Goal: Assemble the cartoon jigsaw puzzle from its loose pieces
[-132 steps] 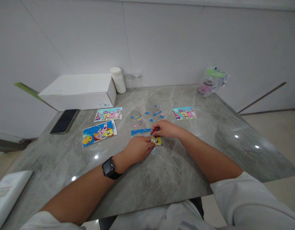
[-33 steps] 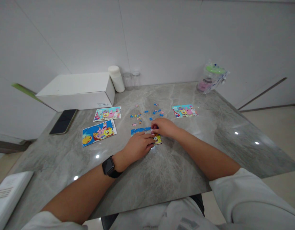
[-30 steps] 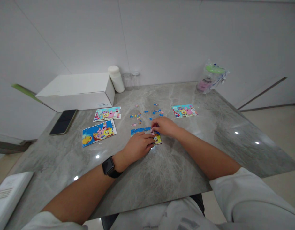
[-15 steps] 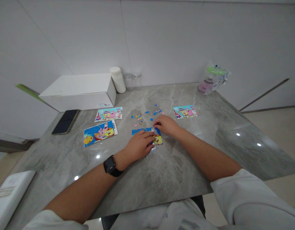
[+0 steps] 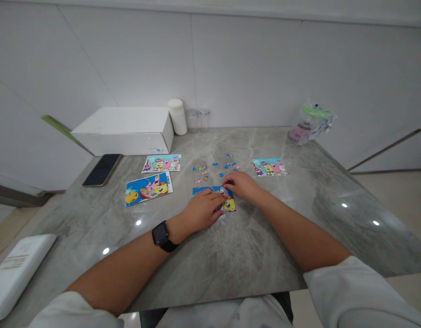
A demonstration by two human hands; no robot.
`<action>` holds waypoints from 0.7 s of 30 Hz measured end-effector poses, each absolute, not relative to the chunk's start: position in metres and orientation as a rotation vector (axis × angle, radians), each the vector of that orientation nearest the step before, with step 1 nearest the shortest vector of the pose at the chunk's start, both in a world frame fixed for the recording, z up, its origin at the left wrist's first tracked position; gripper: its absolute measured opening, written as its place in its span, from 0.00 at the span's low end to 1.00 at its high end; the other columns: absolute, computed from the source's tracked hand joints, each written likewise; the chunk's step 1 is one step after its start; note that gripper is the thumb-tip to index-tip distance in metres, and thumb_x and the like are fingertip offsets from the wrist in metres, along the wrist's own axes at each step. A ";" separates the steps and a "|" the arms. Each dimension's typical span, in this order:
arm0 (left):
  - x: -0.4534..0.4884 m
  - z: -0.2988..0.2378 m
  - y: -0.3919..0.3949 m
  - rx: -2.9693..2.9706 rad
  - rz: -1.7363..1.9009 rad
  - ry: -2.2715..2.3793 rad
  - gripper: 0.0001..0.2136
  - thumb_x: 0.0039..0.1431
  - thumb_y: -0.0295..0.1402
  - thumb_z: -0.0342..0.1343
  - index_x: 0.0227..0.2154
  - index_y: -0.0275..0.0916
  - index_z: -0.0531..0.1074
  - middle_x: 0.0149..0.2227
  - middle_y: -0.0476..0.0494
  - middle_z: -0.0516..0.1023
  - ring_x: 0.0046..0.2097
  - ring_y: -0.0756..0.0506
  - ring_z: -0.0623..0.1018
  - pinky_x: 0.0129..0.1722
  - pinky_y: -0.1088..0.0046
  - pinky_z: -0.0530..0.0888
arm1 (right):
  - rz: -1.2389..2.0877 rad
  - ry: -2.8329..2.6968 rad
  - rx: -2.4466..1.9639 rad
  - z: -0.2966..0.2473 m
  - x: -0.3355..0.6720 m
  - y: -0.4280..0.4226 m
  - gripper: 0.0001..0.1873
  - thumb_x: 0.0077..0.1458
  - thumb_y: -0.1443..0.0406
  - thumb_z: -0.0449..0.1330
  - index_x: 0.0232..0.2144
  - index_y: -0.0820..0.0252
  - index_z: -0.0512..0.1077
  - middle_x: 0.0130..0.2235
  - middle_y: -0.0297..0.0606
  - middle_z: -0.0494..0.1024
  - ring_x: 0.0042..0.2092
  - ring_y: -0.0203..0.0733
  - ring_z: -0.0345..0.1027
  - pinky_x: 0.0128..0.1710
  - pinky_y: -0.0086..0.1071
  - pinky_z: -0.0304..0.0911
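Note:
A small blue-and-yellow cartoon jigsaw puzzle lies flat on the grey marbled table in front of me. My left hand rests over its left and middle part, palm down with fingers stretched out, covering much of the picture. At the puzzle's upper right corner, my right hand is closed in a pinch on what looks like a puzzle piece, mostly hidden by the fingertips. Several loose puzzle pieces are scattered just beyond. To the left lies a blue picture card with a matching cartoon scene.
A light-blue cartoon card lies behind the blue one; a similar picture lies at right. Around the edges are a phone, white box, white bottle, glass jars, bagged green-lidded container and white case.
The camera view has tilted up slightly and shifted left. Both hands stay at nearly the same spots on the puzzle, the right still pinching at its upper right corner.

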State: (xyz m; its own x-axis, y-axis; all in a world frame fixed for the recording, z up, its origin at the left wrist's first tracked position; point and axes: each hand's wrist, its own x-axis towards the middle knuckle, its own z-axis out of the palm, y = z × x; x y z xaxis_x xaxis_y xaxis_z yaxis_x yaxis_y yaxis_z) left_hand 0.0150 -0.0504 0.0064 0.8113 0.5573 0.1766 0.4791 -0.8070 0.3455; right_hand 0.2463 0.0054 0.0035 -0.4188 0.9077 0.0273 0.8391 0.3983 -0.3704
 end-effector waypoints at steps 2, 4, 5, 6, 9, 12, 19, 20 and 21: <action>0.015 0.005 -0.050 2.718 0.400 0.776 0.16 0.69 0.37 0.59 0.56 0.41 0.74 0.57 0.40 0.81 0.56 0.40 0.78 0.57 0.59 0.71 | 0.447 -2.421 -1.533 0.002 0.247 0.006 0.05 0.60 0.67 0.66 0.38 0.57 0.83 0.39 0.39 0.83 0.43 0.43 0.73 0.45 0.33 0.62; 0.015 0.005 -0.049 2.725 0.402 0.758 0.14 0.69 0.37 0.58 0.55 0.41 0.75 0.55 0.40 0.82 0.55 0.41 0.79 0.57 0.60 0.71 | 0.445 -2.406 -1.522 -0.001 0.247 0.007 0.05 0.59 0.68 0.66 0.37 0.57 0.83 0.38 0.39 0.83 0.42 0.43 0.73 0.44 0.33 0.62; 0.015 0.006 -0.049 2.724 0.401 0.751 0.13 0.69 0.36 0.58 0.54 0.41 0.75 0.54 0.41 0.82 0.54 0.41 0.79 0.56 0.60 0.71 | 0.443 -2.400 -1.516 -0.002 0.247 0.007 0.05 0.59 0.69 0.66 0.36 0.57 0.83 0.37 0.39 0.83 0.42 0.43 0.73 0.44 0.33 0.62; 0.015 0.007 -0.049 2.721 0.401 0.749 0.13 0.69 0.36 0.58 0.54 0.41 0.75 0.53 0.41 0.82 0.54 0.41 0.79 0.56 0.61 0.71 | 0.444 -2.396 -1.507 -0.003 0.248 0.008 0.05 0.59 0.69 0.66 0.36 0.57 0.83 0.37 0.39 0.83 0.41 0.43 0.73 0.44 0.34 0.62; 0.016 0.009 -0.050 2.708 0.400 0.755 0.12 0.69 0.36 0.58 0.53 0.42 0.76 0.52 0.41 0.83 0.53 0.41 0.79 0.57 0.61 0.71 | 0.449 -2.392 -1.479 -0.006 0.248 0.008 0.05 0.58 0.70 0.66 0.36 0.56 0.83 0.37 0.38 0.83 0.40 0.43 0.73 0.43 0.34 0.62; 0.016 0.008 -0.051 2.709 0.397 0.748 0.12 0.69 0.35 0.59 0.53 0.41 0.76 0.52 0.41 0.83 0.54 0.41 0.79 0.57 0.60 0.71 | 0.442 -2.396 -1.466 -0.007 0.248 0.007 0.05 0.58 0.70 0.66 0.36 0.56 0.83 0.36 0.38 0.83 0.40 0.42 0.73 0.42 0.34 0.62; 0.003 0.025 -0.036 2.522 0.774 0.833 0.17 0.71 0.42 0.56 0.57 0.43 0.73 0.53 0.40 0.81 0.54 0.41 0.78 0.57 0.60 0.72 | 0.389 -2.118 -1.409 0.007 0.254 0.008 0.07 0.61 0.66 0.63 0.38 0.56 0.82 0.38 0.38 0.83 0.36 0.40 0.72 0.40 0.34 0.64; -0.002 0.030 -0.031 2.442 0.882 0.907 0.15 0.72 0.43 0.54 0.54 0.43 0.75 0.49 0.41 0.82 0.51 0.42 0.79 0.54 0.62 0.73 | 0.373 -2.014 -1.404 0.012 0.256 0.009 0.07 0.61 0.65 0.62 0.38 0.56 0.82 0.38 0.38 0.83 0.35 0.40 0.71 0.39 0.34 0.64; -0.007 0.035 -0.025 2.341 0.967 1.006 0.14 0.73 0.44 0.52 0.50 0.42 0.76 0.43 0.43 0.82 0.46 0.43 0.79 0.49 0.65 0.73 | 0.364 -1.905 -1.397 0.017 0.258 0.009 0.08 0.61 0.64 0.62 0.38 0.56 0.82 0.37 0.38 0.83 0.35 0.40 0.71 0.38 0.34 0.65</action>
State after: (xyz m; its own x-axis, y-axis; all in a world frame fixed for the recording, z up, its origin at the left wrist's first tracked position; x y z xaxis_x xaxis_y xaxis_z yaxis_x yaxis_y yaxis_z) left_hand -0.0073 -0.0251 0.0347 0.4983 0.7504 0.4342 0.4633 -0.6538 0.5982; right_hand 0.2579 0.0092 0.0169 -0.1398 0.9102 0.3899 0.7024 0.3687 -0.6088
